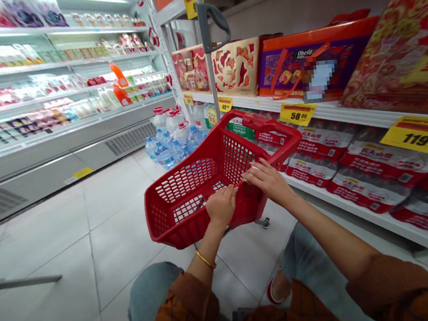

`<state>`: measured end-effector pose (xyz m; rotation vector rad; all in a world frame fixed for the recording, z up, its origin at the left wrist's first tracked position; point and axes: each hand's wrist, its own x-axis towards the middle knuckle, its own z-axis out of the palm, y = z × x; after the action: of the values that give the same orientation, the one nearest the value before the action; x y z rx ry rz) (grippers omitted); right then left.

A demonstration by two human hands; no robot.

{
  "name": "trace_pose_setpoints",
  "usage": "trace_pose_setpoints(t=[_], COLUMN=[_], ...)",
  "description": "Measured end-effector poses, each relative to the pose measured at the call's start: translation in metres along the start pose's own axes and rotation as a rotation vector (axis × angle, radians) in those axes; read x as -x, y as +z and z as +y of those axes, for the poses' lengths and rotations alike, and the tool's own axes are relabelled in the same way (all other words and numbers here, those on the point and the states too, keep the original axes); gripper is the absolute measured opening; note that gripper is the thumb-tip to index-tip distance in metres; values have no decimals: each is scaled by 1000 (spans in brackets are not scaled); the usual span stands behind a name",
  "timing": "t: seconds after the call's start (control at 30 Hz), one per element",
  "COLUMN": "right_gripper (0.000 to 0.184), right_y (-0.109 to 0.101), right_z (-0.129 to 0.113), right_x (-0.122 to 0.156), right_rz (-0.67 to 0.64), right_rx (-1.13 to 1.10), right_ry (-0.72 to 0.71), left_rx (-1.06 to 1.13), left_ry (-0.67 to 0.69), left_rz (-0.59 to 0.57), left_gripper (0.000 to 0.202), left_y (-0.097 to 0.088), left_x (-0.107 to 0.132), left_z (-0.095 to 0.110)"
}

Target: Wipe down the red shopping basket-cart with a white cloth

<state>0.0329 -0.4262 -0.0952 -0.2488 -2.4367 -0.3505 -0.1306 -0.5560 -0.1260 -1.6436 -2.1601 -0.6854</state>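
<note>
A red plastic shopping basket (187, 193) stands tilted on the tiled floor, its tall grey pull handle (208, 24) rising beside the shelf post. My left hand (222, 205) is closed over the basket's near rim. My right hand (266, 178) rests on the same rim just to the right, fingers together and bent over the edge. The basket looks empty inside. I crouch low, knees in blue jeans at the bottom of the view.
Shelves on the right carry shrink-wrapped water bottle packs (351, 167) and gift boxes (303, 61) above yellow price tags (297, 113). Large water bottles (169, 134) stand on the floor by the shelf end. A long refrigerated display case (41, 96) lines the left.
</note>
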Motion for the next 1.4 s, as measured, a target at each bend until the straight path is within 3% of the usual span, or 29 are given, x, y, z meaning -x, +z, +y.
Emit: trace_pose_setpoints(t=[0.33, 0.57, 0.77, 1.0, 1.4], right_gripper=[34, 35, 31, 28, 30], right_y=[-13, -23, -9, 2, -19], right_z=[14, 17, -9, -44, -13], right_x=[6, 10, 1, -19, -5], right_rz=[2, 18, 61, -11, 12], right_rx=[54, 18, 29, 28, 108], right_ry=[28, 139, 88, 30, 5], left_rx=[29, 52, 71, 80, 74], left_ry=[3, -2, 4, 37, 60], left_rz=[14, 25, 43, 63, 125], left_gripper=[40, 40, 38, 37, 34], left_y=[-3, -3, -4, -9, -7], left_x=[1, 2, 2, 3, 6], left_z=[-7, -11, -15, -18, -25])
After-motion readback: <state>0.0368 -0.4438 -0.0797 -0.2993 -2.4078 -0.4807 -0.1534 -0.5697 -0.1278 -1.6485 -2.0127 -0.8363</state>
